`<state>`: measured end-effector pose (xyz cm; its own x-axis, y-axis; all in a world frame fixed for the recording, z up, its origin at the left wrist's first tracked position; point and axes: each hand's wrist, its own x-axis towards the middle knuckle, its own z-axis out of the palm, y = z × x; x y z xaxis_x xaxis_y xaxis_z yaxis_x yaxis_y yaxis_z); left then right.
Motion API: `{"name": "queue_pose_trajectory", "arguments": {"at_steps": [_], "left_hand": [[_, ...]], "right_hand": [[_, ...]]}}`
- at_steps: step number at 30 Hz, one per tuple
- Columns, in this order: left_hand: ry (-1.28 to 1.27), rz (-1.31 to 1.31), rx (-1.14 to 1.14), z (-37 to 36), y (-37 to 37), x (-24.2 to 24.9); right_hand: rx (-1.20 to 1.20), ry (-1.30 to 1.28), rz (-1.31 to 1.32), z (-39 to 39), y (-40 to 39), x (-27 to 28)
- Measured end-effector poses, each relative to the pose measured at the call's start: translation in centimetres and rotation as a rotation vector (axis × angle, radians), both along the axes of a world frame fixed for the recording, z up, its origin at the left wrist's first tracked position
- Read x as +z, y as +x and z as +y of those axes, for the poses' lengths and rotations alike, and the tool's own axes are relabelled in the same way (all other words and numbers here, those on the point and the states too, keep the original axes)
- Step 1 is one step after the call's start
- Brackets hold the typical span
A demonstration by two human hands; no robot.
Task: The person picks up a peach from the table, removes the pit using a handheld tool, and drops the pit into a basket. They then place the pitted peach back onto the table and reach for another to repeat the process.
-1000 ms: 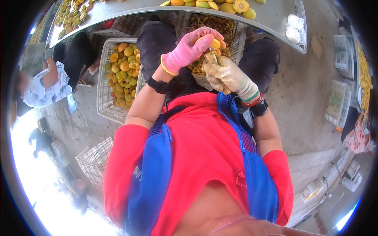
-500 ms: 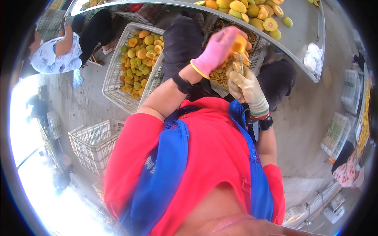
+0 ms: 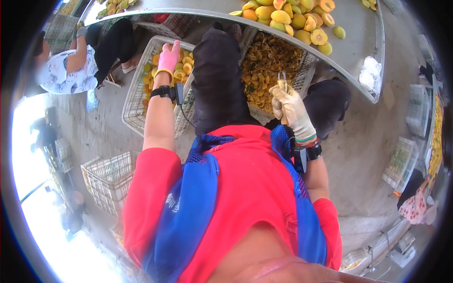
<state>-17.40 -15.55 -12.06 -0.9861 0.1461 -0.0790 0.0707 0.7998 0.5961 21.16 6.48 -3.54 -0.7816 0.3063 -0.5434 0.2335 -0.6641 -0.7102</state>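
Observation:
My left hand (image 3: 168, 59), in a pink glove, is over a white plastic crate (image 3: 127, 106) of yellow fruit halves (image 3: 181, 70) that look like peaches. Its fingers are stretched out, and no fruit shows in them. My right hand (image 3: 290, 104), in a cream glove, is closed around the handle of a pitting tool (image 3: 282, 81) whose metal loop points forward. Beyond that hand, between my knees, a second crate (image 3: 309, 68) holds brownish-yellow scraps (image 3: 269, 59) that look like pits and trimmings.
A metal table (image 3: 356, 47) runs across the front, bearing a pile of whole and cut fruit (image 3: 302, 19) and a crumpled white plastic bag (image 3: 370, 73). Stacked white crates (image 3: 111, 181) stand behind on the left. Another person (image 3: 71, 70) sits at the left.
My left hand has moved from beside the right hand to the fruit crate on the left; the fruit piece is gone from it. The right hand keeps the tool and has shifted slightly back.

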Motion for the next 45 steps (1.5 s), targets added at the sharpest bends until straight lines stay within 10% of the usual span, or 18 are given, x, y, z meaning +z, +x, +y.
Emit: {"name": "queue_pose_trajectory", "arguments": {"at_steps": [4, 5, 9, 11, 17, 21, 25, 28, 41, 45], "left_hand": [[0.074, 0.53, -0.434, 4.0, -2.4, -0.8], [0.28, 0.335, -0.381, 7.4, 2.7, 6.5], [0.327, 0.123, -0.595, 16.0, 3.4, 8.4], [0.055, 0.428, -0.816, 20.6, 1.0, 5.7], [-0.242, 0.046, -0.862, 28.3, -0.5, 2.0], [-0.171, 0.222, -0.764, 27.8, -0.9, 3.0], [0.707, -0.363, -0.689, 25.5, 1.1, 5.7], [0.865, -0.657, -0.719, 21.2, 7.2, 11.9], [1.093, -0.767, -0.936, 15.6, 20.1, 13.7], [1.111, -0.727, -0.951, 15.4, 21.6, 14.0]], "right_hand": [[0.008, 0.067, -0.053, 0.4, 0.1, 0.5], [0.011, 0.092, -0.041, 0.3, 0.0, 1.0], [-0.018, 0.11, -0.044, 0.1, 0.3, 0.3], [-0.029, 0.14, -0.049, 0.1, 0.3, 0.4], [-0.025, 0.198, -0.109, 0.5, 0.4, 2.1], [-0.027, 0.232, -0.123, 1.0, 0.4, 2.1], [-0.036, 0.272, -0.056, 1.2, 0.1, 1.5], [-0.03, 0.316, -0.019, 1.2, -0.6, 2.5], [-0.055, 1.089, 0.208, 0.9, -2.2, 3.4], [-0.086, 0.845, 0.118, 0.0, -1.5, 4.4]]}}
